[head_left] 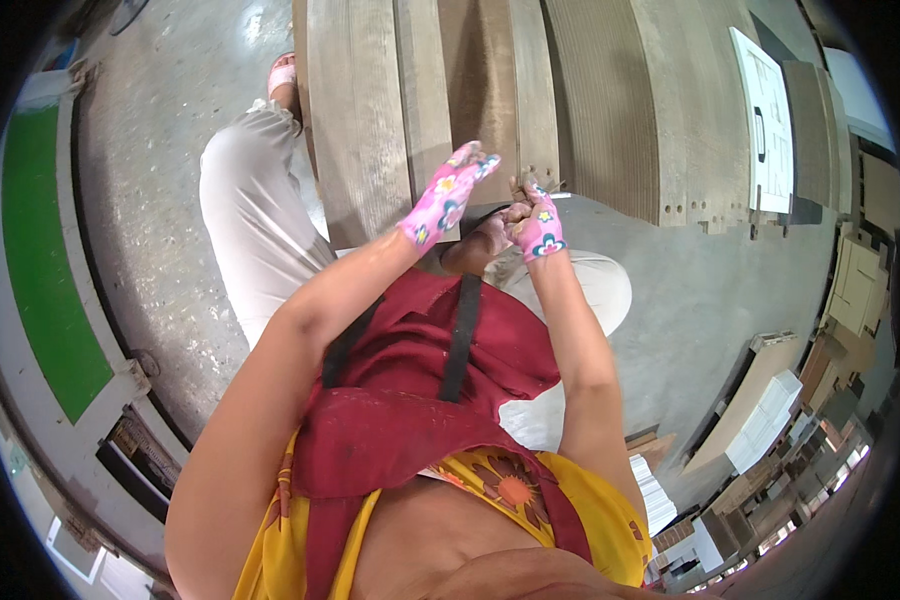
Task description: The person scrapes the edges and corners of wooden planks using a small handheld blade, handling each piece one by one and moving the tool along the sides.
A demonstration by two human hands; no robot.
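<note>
My left hand [452,192], in a pink glove with a flower print, is held over the near ends of the wood-grain boards [355,120]. Its fingers are stretched out and point toward my right hand. My right hand [538,228] wears a matching glove and is at the near end of a narrow grey-brown board [535,100]. Its fingers are curled in a pinch, with a small brownish bit at the tips that is too small to name. The two hands are apart, a short gap between them.
More boards with ridged edges [605,110] stand to the right, beside a white panel with a dark handle [765,120]. A green-and-white machine or cart [40,260] is at the left. Stacked panels [745,420] lie at the lower right. My bent legs flank the boards.
</note>
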